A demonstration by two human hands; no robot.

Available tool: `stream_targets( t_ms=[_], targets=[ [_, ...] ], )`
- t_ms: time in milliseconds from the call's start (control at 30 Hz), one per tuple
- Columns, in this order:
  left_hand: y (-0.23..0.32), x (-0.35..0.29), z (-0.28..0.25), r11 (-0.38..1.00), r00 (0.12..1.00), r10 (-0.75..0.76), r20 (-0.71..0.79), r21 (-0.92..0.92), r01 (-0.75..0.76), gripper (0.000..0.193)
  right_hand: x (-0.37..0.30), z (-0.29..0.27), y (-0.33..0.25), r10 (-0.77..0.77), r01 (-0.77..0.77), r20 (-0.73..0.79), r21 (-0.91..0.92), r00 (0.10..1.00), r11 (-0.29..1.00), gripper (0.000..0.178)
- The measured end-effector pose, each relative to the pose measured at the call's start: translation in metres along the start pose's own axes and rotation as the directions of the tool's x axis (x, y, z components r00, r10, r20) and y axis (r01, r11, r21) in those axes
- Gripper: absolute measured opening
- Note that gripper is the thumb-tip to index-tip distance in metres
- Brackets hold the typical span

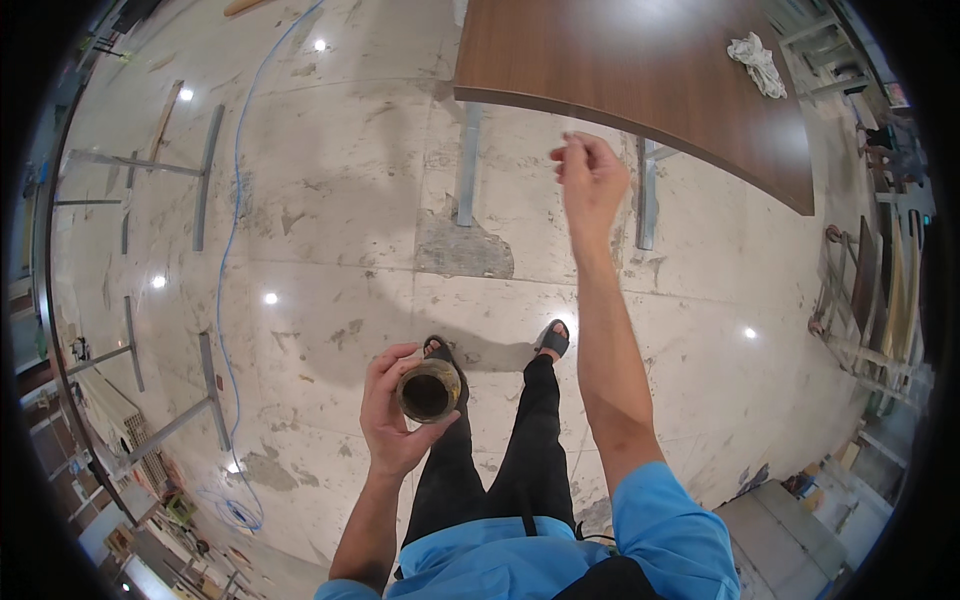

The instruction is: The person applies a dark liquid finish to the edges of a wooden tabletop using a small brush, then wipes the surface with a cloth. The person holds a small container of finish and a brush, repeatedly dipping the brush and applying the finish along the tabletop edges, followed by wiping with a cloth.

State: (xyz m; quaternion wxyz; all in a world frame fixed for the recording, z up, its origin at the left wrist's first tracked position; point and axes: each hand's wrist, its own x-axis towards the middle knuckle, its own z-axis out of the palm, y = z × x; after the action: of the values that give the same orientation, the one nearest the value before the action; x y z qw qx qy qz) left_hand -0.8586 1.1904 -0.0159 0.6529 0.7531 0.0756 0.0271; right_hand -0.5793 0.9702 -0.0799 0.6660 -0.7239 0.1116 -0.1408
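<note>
My left hand is wrapped round a small round cup-like container with a worn, yellowish-brown rim. I look into its open top; the inside is dark, and I cannot tell what it holds. My right hand is stretched out ahead, beside the near edge of a brown wood-grain tabletop. Its thumb and fingertips are pressed together in a pinch. Whatever may be between them is too small to make out.
A crumpled white cloth lies on the tabletop, which rests on metal legs. A blue hose or cable runs along the stained floor at left, near metal frames. Boards and racks stand at right.
</note>
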Motion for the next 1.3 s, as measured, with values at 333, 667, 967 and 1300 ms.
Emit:
stream_targets(
  t_ms=[333, 667, 967, 1300],
  targets=[
    [0.006, 0.010, 0.008, 1.000, 0.999, 0.022, -0.046, 0.018, -0.022, 0.076, 0.028, -0.103, -0.005, -0.012, 0.006, -0.153, -0.038, 0.988, 0.999, 0.017],
    [0.026, 0.014, 0.074, 0.996, 0.992, 0.010, -0.124, 0.084, 0.000, 0.075, 0.323, -0.213, -0.050, -0.636, 0.316, 0.098, -0.918, 0.765, 0.239, 0.020],
    [0.057, 0.024, 0.177, 0.992, 0.997, -0.031, -0.077, 0.118, 0.040, 0.074, 0.376, -0.285, -0.003, -0.342, 0.373, 0.222, -0.795, 0.913, 0.478, 0.016],
    [0.068, 0.052, 0.243, 0.991, 0.953, 0.043, 0.301, 0.109, -0.079, 0.075, 0.217, -0.512, 0.029, -0.421, 0.225, -0.242, -0.565, 0.874, 0.794, 0.017]
  ],
)
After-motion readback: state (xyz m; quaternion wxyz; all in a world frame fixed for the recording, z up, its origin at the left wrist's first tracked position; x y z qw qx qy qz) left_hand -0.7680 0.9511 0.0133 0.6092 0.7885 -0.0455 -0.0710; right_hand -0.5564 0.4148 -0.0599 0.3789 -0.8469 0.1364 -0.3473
